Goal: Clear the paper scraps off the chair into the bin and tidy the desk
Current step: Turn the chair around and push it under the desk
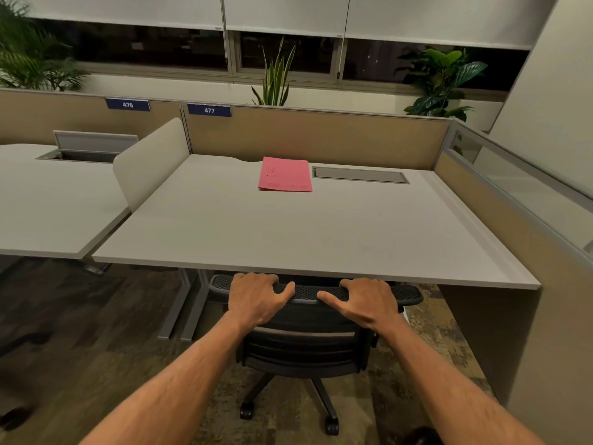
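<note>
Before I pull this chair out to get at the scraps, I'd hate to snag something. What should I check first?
1. Left hand grips the chair back: ok.
2. Right hand grips it too: ok.
3. Scraps on the seat: cannot tell, it is hidden under the desk.
4. Bin within sight: not ok, none shows.
5. Nothing against the wheels: ok.
6. Pink folder lies flat, far from the near edge: ok.
</note>
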